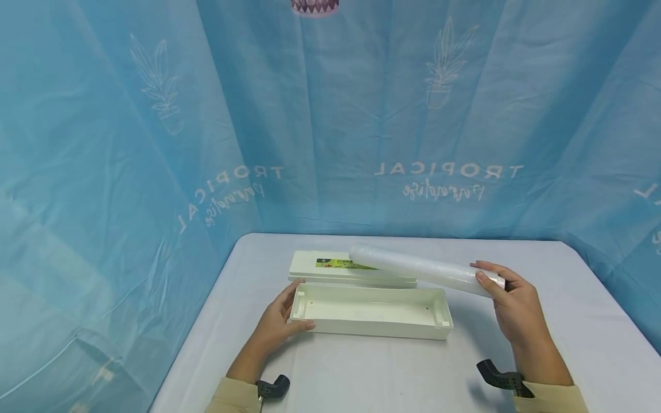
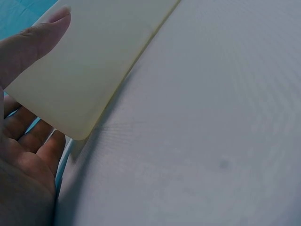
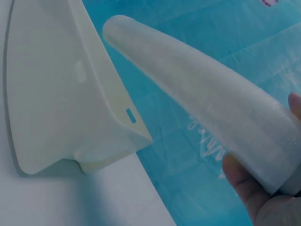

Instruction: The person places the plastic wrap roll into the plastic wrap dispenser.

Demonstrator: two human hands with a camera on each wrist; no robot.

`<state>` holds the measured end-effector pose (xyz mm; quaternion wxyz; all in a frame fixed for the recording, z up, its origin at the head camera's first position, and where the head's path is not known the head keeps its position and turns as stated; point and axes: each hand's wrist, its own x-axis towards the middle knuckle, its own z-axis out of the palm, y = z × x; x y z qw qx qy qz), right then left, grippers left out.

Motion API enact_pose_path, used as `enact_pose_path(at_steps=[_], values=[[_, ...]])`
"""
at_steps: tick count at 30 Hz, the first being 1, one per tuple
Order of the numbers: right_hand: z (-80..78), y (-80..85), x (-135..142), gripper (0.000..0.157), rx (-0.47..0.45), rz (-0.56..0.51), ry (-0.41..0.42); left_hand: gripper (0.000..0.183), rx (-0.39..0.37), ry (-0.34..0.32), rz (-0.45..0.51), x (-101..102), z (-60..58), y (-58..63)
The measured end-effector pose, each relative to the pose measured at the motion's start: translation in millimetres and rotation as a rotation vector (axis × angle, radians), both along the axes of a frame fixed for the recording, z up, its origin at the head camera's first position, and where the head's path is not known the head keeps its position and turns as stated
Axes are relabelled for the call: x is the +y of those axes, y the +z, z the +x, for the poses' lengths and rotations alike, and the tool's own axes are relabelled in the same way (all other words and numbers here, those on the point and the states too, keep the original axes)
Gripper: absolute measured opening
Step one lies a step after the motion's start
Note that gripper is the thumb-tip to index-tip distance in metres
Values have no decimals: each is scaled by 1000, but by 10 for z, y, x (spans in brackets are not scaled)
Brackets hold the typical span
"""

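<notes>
A long pale cream box (image 1: 379,328) sits with its hollow side up on the table, its inside bare. My left hand (image 1: 273,324) grips its left end, thumb on the front wall (image 2: 103,56) and fingers round the end. In the right hand (image 1: 524,312) is a roll of clear plastic wrap (image 1: 428,269), pinched near its right end between thumb and fingers. The roll is raised above the table and slants up to the left, over the right part of the lid (image 1: 356,279). That matching lid, with a green and yellow label (image 1: 338,263), lies behind the box.
A white cloth covers the table (image 1: 372,373). Blue printed curtains (image 1: 382,115) hang behind it and along both sides. A dark wrist mount (image 1: 273,388) is strapped at the left wrist, with another mount (image 1: 501,377) at the right.
</notes>
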<state>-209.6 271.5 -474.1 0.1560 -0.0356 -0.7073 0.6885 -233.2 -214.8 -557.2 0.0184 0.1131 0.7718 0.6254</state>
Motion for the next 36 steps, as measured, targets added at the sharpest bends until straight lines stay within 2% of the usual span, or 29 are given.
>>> enact_pose_path(at_steps=[6, 14, 27, 36], values=[[11, -3, -43, 42, 16, 22, 26, 114, 12, -6, 14, -1, -5, -22], [26, 8, -108, 44, 10, 77, 17, 114, 25, -6, 4, -4, -6, -28], [48, 43, -193, 42, 29, 41, 64, 115, 14, -8, -5, -17, -3, -22], [57, 45, -240, 44, 4, 45, 74, 115, 15, -11, 3, -21, -13, -31]])
